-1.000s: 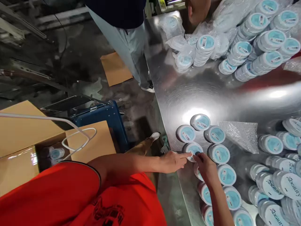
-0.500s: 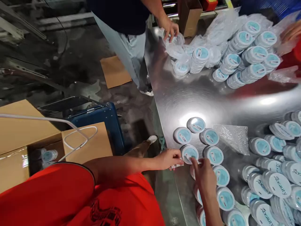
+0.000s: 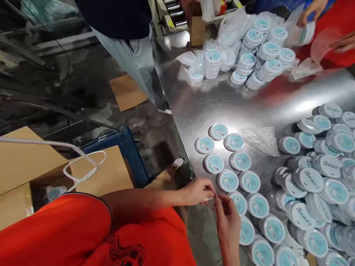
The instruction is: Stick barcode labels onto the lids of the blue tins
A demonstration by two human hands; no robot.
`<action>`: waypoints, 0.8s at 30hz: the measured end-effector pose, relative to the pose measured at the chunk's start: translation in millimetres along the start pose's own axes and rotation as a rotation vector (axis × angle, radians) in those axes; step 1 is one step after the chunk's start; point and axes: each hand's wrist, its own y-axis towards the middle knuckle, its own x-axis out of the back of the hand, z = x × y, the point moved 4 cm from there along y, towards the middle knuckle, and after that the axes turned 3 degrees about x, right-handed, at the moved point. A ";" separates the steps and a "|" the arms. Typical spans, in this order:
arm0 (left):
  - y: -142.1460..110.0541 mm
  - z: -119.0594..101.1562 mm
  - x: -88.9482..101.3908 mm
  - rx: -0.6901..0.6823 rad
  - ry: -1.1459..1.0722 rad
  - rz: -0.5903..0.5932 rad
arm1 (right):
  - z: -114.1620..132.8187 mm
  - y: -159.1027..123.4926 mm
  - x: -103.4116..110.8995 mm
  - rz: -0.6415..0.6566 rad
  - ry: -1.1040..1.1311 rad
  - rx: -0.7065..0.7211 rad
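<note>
Left hand (image 3: 197, 191) gripping white slip (image 3: 207, 199), right hand (image 3: 227, 217) against left, its hold unclear, round containers (image 3: 227, 180) alongside

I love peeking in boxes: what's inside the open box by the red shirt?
In the box, a pale, round thing shows, blurry, probably a jar. A flap and the shirt cover the rest, so I can't tell more.

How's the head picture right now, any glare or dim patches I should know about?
Head view: bright glare streaks the metal table beyond the near jars; head view: the floor at left is dim and murky; head view: the white piece at the left hand is too small to read.
</note>
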 end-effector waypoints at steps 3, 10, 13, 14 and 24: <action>2.5 3.1 -4.4 -0.007 0.111 -0.041 | -8.8 -6.7 2.3 -0.021 -0.021 0.030; 19.7 15.8 7.3 0.027 0.347 -0.047 | -16.6 23.1 26.3 -0.129 -0.025 -0.060; 27.7 15.1 11.5 -0.055 0.477 -0.032 | -19.8 54.7 34.9 -0.122 -0.097 -0.118; 29.8 13.2 11.1 -0.116 0.538 -0.020 | -20.4 64.0 35.1 -0.096 -0.149 -0.129; 53.4 16.2 -7.1 -0.455 0.707 0.086 | -12.9 90.0 29.7 -0.018 -0.362 -0.111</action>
